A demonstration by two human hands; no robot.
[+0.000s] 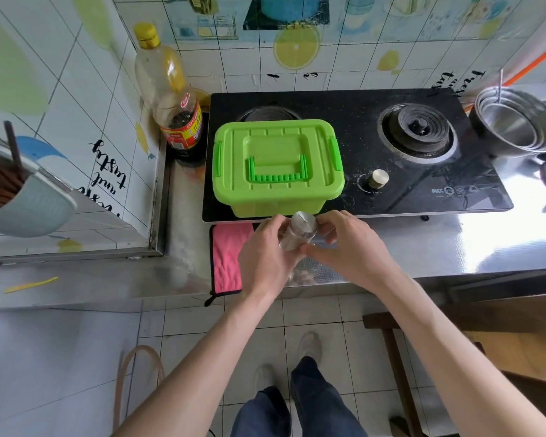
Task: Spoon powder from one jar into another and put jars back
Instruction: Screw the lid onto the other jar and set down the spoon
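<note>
A small clear glass jar with a silver metal lid is held tilted above the steel counter's front edge. My left hand wraps around the jar's body. My right hand has its fingertips on the lid and its thumb under the jar. Whatever is inside the jar is hidden by my fingers. A closed green plastic box with a fold-down handle stands on the left burner of the black stove, just behind my hands. No second jar or spoon shows.
A pink cloth lies on the counter left of my hands. Two bottles stand in the back left corner. Stacked steel bowls sit at the far right. A chopstick holder hangs on the left wall.
</note>
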